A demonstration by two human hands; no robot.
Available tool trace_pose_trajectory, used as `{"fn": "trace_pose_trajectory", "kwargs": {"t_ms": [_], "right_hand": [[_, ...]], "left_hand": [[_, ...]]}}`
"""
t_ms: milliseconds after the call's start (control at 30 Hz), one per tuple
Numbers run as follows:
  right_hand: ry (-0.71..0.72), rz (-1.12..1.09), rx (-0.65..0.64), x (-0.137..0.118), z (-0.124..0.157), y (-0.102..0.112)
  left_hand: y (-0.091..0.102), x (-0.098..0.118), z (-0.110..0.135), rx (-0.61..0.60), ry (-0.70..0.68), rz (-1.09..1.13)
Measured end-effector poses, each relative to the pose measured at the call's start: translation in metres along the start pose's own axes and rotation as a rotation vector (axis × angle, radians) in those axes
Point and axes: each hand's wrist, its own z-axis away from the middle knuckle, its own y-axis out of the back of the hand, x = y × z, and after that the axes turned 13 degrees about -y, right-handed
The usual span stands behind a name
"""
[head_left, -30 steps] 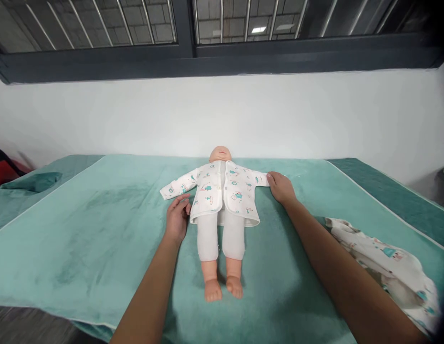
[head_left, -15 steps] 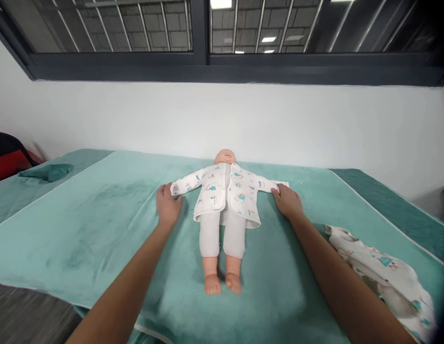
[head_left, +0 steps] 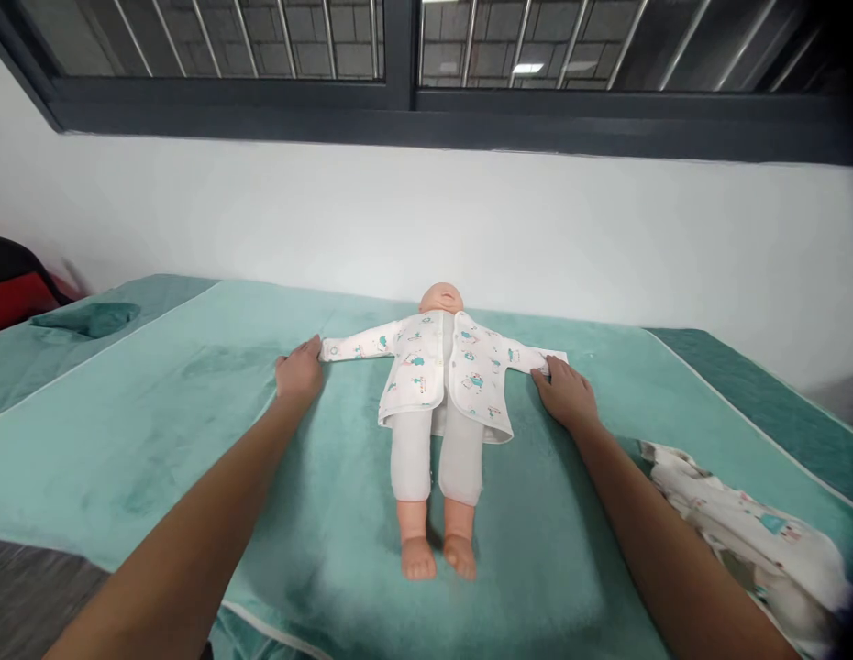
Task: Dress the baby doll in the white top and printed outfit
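Note:
A baby doll lies on its back on a teal blanket, head toward the wall. It wears a white printed jacket, open at the front, and white leggings. My left hand pinches the end of the doll's left-side sleeve, drawn out straight. My right hand rests fingers-down on the end of the right-side sleeve, pressing it to the blanket.
A second white printed garment lies crumpled at the right near my forearm. A dark teal cloth sits far left beside a red and black object. A white wall and barred window stand behind.
My left hand moved from beside the doll's hip out to the sleeve's end and pulled it straight to the left. My right hand slid slightly outward along the other sleeve.

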Motion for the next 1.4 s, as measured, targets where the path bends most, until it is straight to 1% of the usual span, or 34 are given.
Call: {"fn": "trace_pose_trajectory", "kwargs": {"t_ms": [100, 167, 200, 267, 333, 367, 433, 533, 600, 633, 667, 733, 800, 833, 900, 933, 967, 1000, 1033, 1100, 1133, 1200, 1267, 1300, 1333, 1400], "right_hand": [[-0.009, 0.012, -0.001, -0.001, 0.005, 0.001], [-0.015, 0.022, -0.001, 0.0, 0.014, 0.002], [-0.015, 0.026, -0.001, 0.001, 0.021, 0.004], [-0.007, 0.03, 0.001, 0.003, 0.042, 0.008], [0.02, 0.026, 0.006, 0.006, 0.07, 0.014], [0.042, 0.022, 0.012, 0.008, 0.086, 0.018], [0.097, 0.009, 0.025, 0.015, 0.122, 0.025], [0.169, -0.027, 0.043, 0.03, 0.172, 0.038], [0.187, -0.047, 0.068, 0.044, 0.196, 0.05], [0.194, -0.041, 0.094, 0.052, 0.203, 0.057], [0.203, -0.018, 0.128, 0.06, 0.206, 0.065], [0.24, 0.088, 0.207, 0.075, 0.205, 0.084], [0.297, 0.247, 0.255, 0.09, 0.193, 0.102], [0.322, 0.325, 0.26, 0.097, 0.186, 0.11], [0.334, 0.447, 0.228, 0.11, 0.169, 0.124], [0.324, 0.492, 0.199, 0.116, 0.161, 0.129], [0.311, 0.529, 0.168, 0.121, 0.153, 0.133], [0.311, 0.561, 0.14, 0.124, 0.146, 0.137], [0.318, 0.587, 0.12, 0.126, 0.139, 0.141], [0.349, 0.618, 0.09, 0.124, 0.128, 0.147], [0.364, 0.628, 0.076, 0.12, 0.124, 0.151], [0.398, 0.639, 0.031, 0.107, 0.117, 0.158], [0.438, 0.614, -0.031, 0.089, 0.115, 0.166], [0.456, 0.573, -0.062, 0.077, 0.116, 0.171], [0.466, 0.511, -0.093, 0.065, 0.119, 0.176], [0.459, 0.339, -0.143, 0.038, 0.129, 0.188]], "left_hand": [[0.001, 0.003, 0.002, 0.03, 0.017, -0.003], [0.003, 0.009, 0.007, 0.073, 0.003, -0.006], [0.005, 0.012, 0.009, 0.095, -0.023, -0.005], [0.007, 0.019, 0.014, 0.135, -0.134, 0.013], [0.007, 0.022, 0.017, 0.17, -0.248, 0.053], [0.006, 0.023, 0.018, 0.178, -0.279, 0.078], [0.003, 0.022, 0.02, 0.143, -0.267, 0.128], [-0.001, 0.02, 0.024, 0.024, -0.191, 0.155], [-0.001, 0.02, 0.029, -0.015, -0.148, 0.147], [0.0, 0.021, 0.033, -0.023, -0.133, 0.145], [0.002, 0.022, 0.036, -0.02, -0.122, 0.15], [0.008, 0.027, 0.044, 0.014, -0.099, 0.202], [0.017, 0.034, 0.053, 0.076, -0.021, 0.374], [0.022, 0.038, 0.059, 0.108, 0.036, 0.481], [0.032, 0.05, 0.074, 0.146, 0.14, 0.662], [0.036, 0.057, 0.084, 0.156, 0.164, 0.725], [0.041, 0.065, 0.097, 0.158, 0.156, 0.769], [0.044, 0.075, 0.11, 0.153, 0.125, 0.82], [0.048, 0.085, 0.126, 0.158, 0.068, 0.939], [0.053, 0.107, 0.157, 0.114, -0.131, 1.055], [0.055, 0.118, 0.172, 0.093, -0.243, 1.045], [0.059, 0.136, 0.195, 0.056, -0.467, 0.923], [0.063, 0.149, 0.209, 0.018, -0.673, 0.763], [0.065, 0.154, 0.213, -0.003, -0.753, 0.685], [0.066, 0.157, 0.214, -0.025, -0.811, 0.615], [0.068, 0.16, 0.214, -0.067, -0.864, 0.513]]}}
